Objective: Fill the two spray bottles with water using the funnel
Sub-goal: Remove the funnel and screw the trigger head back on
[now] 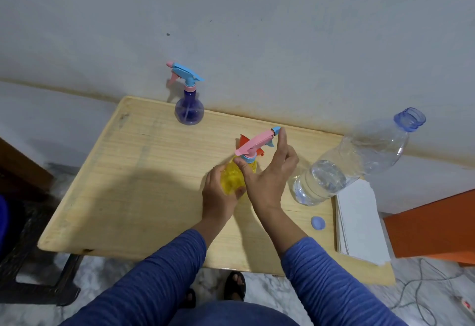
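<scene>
The yellow spray bottle stands near the middle of the wooden table, roughly upright, its long axis running from the round body up to the neck. Its pink spray head is on the neck, and the head's long axis slants up and to the right, with the blue nozzle tip pointing toward the wall and the big water bottle. The left hand wraps its curled fingers around the yellow body from the left side. The right hand is at the neck: the thumb presses against the blue collar under the spray head while the fingers rise beside the nozzle, loosely bent; whether they actually clamp the head cannot be told. An orange funnel shows partly behind the spray head, mostly hidden by it.

The purple spray bottle stands upright at the far edge of the table by the wall, well apart from the hands, its blue head pointing left. To the right stands a large clear water bottle, uncapped and partly filled. Its blue cap lies on the table near the bottle's base, beside a stack of white paper.
</scene>
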{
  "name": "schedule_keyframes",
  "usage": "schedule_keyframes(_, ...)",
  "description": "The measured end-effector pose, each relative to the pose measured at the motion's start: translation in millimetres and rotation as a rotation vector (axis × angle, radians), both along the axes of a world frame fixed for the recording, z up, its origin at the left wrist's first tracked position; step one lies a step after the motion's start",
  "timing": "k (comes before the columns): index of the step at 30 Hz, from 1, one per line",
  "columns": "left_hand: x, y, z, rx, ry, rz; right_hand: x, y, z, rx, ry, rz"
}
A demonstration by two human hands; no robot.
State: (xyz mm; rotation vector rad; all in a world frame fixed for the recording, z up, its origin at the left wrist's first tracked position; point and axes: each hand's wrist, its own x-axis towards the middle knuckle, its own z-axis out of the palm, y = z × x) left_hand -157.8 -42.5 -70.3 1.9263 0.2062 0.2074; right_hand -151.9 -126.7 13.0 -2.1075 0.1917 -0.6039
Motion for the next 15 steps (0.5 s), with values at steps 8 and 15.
schedule_keyframes(8, 1, -5, 3, 0.008, 0.039, 0.012, 22, -1, 5, 0.13, 0.09, 0.18)
schedule_keyframes(15, -19, 18, -11, 0.047, -0.017, -0.021, 56, -25, 22, 0.173, 0.001, 0.367)
